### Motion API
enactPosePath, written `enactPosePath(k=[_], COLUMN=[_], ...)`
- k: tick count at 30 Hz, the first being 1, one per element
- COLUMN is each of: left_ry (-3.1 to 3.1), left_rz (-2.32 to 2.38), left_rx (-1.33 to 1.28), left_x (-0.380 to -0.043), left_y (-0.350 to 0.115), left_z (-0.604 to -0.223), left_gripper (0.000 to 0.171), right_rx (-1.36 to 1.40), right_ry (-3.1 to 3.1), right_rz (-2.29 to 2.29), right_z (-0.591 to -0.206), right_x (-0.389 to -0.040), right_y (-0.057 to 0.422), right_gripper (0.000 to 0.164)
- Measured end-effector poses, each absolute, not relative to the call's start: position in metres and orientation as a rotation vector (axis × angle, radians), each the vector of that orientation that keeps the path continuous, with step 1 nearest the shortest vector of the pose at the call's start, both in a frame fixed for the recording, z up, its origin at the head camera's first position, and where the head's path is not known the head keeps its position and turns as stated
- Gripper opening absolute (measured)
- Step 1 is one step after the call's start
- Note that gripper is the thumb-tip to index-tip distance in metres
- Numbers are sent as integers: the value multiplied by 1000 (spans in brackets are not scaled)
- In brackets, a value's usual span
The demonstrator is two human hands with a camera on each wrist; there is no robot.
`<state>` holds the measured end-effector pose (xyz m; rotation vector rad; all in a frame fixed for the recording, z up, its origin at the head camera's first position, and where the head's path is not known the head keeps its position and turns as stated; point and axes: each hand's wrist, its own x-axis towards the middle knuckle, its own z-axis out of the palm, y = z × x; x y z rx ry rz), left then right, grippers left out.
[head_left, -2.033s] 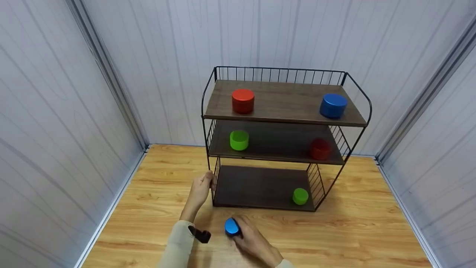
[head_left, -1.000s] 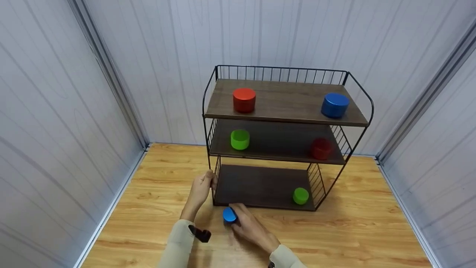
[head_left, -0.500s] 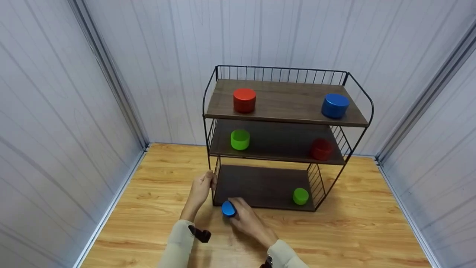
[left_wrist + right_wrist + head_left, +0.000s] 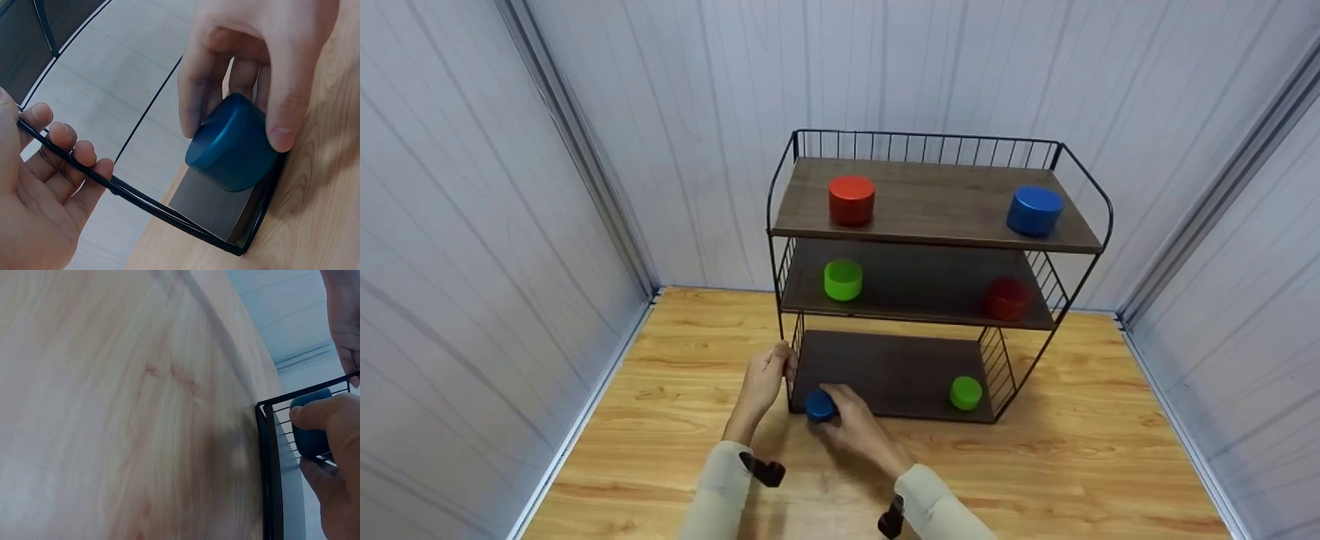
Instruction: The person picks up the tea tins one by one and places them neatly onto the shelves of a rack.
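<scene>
A blue round tin point(image 4: 820, 406) is pinched between the thumb and fingers of my right hand point(image 4: 859, 431), at the front left corner of the rack's bottom shelf point(image 4: 885, 367). In the left wrist view the tin point(image 4: 230, 146) looks tilted over the shelf's corner; whether it touches the board I cannot tell. My left hand point(image 4: 765, 379) grips the black wire upright on the rack's left side, its fingers curled round the rod in the left wrist view. A small green tin point(image 4: 966, 393) stands at the right of the bottom shelf.
The three-tier rack point(image 4: 937, 202) has a red tin point(image 4: 851, 201) and a blue tin point(image 4: 1034, 211) on top. Its middle shelf carries a green tin point(image 4: 843, 280) and a dark red tin point(image 4: 1006, 298). Pale panel walls point(image 4: 547, 300) enclose the wooden surface point(image 4: 675, 337).
My right hand has carried the blue tin forward from the wooden surface before the rack to the bottom shelf's front left edge. The left hand stays on the upright.
</scene>
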<state>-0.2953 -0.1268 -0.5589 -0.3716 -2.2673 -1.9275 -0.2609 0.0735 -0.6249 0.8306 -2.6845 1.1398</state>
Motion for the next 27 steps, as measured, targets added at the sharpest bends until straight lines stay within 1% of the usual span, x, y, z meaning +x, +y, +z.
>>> enactPosePath(k=[7, 12, 17, 27], left_ry=[-2260, -2258, -2243, -2262], left_rz=[-1965, -1987, -1984, -1980], left_rx=[-341, -299, -352, -351], left_x=[-295, -293, -296, -297], left_y=[-126, -124, -126, -124], left_z=[-559, -558, -558, -556], left_gripper=[52, 50, 50, 51], right_rx=[744, 748, 774, 758], right_ry=[-2717, -2697, -2711, -2744], right_rz=[1210, 1186, 1178, 1162], right_z=[-629, -630, -627, -626], right_x=[-268, -270, -276, -286], right_y=[72, 72, 70, 69], right_gripper=[60, 60, 60, 58])
